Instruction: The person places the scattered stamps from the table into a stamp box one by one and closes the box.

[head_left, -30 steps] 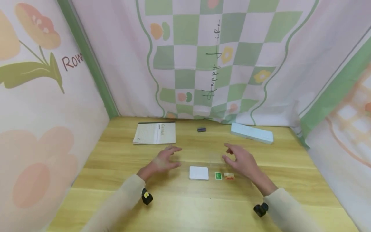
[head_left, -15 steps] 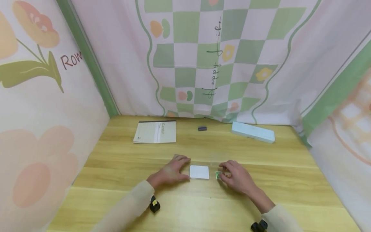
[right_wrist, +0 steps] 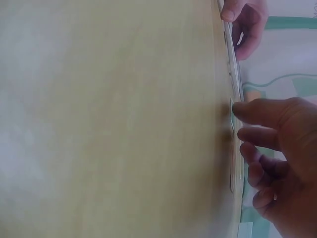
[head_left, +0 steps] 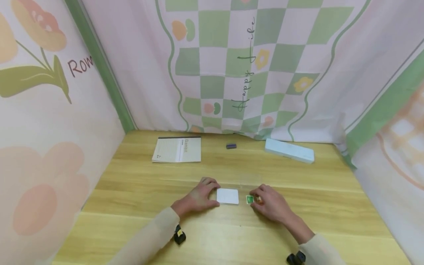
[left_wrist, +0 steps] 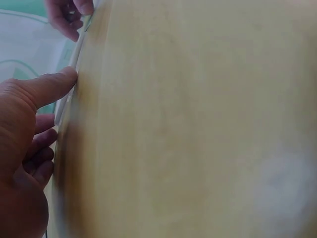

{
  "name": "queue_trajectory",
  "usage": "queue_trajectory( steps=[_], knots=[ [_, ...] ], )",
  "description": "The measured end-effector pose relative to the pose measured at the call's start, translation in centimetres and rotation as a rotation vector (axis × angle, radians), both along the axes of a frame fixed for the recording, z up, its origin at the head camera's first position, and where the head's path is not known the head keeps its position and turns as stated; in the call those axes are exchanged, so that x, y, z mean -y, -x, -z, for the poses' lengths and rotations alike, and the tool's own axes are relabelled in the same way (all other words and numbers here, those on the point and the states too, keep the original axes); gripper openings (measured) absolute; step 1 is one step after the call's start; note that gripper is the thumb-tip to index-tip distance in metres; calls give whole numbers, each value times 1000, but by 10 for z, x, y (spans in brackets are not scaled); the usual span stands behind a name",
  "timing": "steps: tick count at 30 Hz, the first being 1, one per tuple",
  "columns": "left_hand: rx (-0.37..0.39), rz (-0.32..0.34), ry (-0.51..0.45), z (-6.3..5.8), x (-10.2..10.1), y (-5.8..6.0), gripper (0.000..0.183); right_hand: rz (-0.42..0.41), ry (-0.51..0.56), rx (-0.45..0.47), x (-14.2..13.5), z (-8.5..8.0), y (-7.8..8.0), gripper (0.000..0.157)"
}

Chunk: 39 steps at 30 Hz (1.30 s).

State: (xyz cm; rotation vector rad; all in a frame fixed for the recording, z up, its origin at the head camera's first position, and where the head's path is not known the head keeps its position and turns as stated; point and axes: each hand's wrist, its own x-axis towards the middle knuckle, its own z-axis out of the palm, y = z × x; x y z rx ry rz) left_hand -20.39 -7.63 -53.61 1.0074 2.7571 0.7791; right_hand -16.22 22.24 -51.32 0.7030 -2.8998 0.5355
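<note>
A white rounded-corner card (head_left: 227, 196) lies flat on the table, near the middle in the head view. My left hand (head_left: 200, 195) grips its left end, thumb at the near corner and forefinger at the far corner. Just right of the card is a small green stamp-like piece (head_left: 250, 200) with a white border. My right hand (head_left: 269, 202) pinches it at its right side with thumb and forefinger. Under the right fingers shows part of a small orange piece (head_left: 259, 200), mostly hidden. In the left wrist view the left thumb (left_wrist: 62, 82) meets the card's edge.
A lined notebook (head_left: 177, 149) lies at the back left of the wooden table (head_left: 228, 239). Behind the card sits a small dark block (head_left: 231, 146), and a pale blue long box (head_left: 289, 150) is at the back right. A patterned curtain (head_left: 213, 60) hangs behind.
Both hands have come inward and down. The left moved right onto the card's end; the right moved toward me to the green piece, covering most of the orange one.
</note>
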Motion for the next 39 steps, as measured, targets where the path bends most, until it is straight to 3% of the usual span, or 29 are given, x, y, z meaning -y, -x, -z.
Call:
queue_trajectory(
  steps=[9,21,30,39],
  knots=[
    [-13,-1,-2,-7,2,2,60,-5,21,-10,1,-1,3,25],
    [3,1,-10,1,1,1,60,11,-7,41,-1,3,2,26],
    [-18,8,1,-1,1,1,57,8,-9,39,0,2,2,23],
    [21,17,4,-4,-1,1,56,7,1,49,1,2,2,18]
  ],
)
